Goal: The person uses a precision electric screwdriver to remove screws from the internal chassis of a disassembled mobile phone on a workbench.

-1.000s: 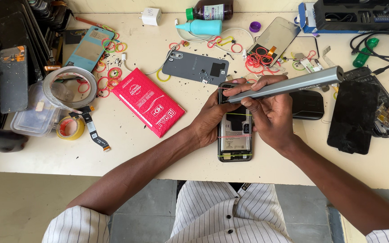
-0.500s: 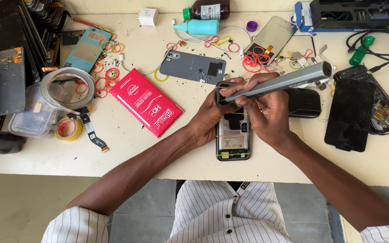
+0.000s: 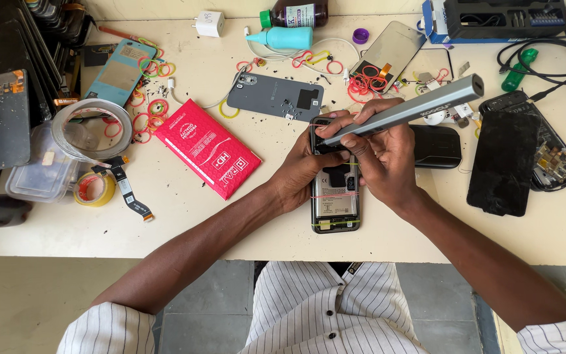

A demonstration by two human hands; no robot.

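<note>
- I see my right hand [image 3: 388, 154] wrapped tight around a long grey electric screwdriver [image 3: 404, 117]. The grip is closed on it, low down near the tip.
- The tool leans up to the right. Its tip points down at the top end of an open phone [image 3: 335, 196].
- The phone lies flat on the counter [image 3: 230, 223], near the front edge, with its back off. Thin rubber bands run across it.
- My left hand [image 3: 302, 172] holds the phone's left side. The thumb and fingers curl over the top edge, so this grip is closed on the phone.
- A grey back cover [image 3: 275, 96] lies just behind the hands.
- A red packet [image 3: 207, 147] lies to the left, close by but not touching.
- A black phone screen [image 3: 502, 162] lies well off to the right.
</note>
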